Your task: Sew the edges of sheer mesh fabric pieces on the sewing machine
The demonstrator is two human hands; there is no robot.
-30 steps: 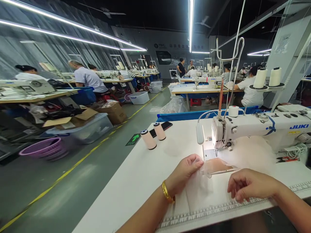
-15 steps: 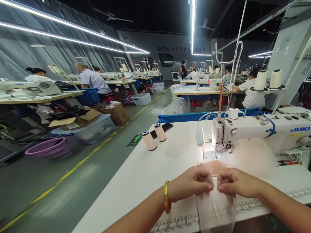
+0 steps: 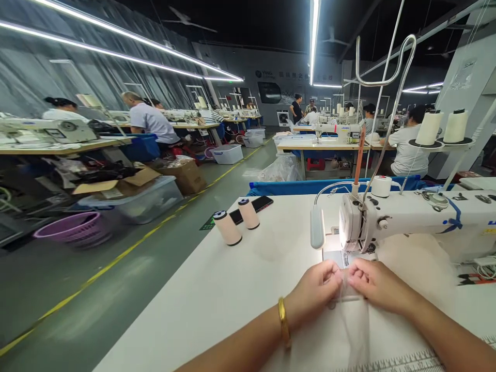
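Left hand (image 3: pixel 315 283) and right hand (image 3: pixel 372 281) both pinched the sheer fabric strip (image 3: pixel 354 323), fingertips almost meeting, flat on the table (image 3: pixel 232 289), just before the white sewing machine (image 3: pixel 411 217), its brand lettering unreadable.

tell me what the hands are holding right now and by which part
A sheer fabric piece, pinched along its far edge by the left hand and right hand side by side, just in front of the sewing machine.
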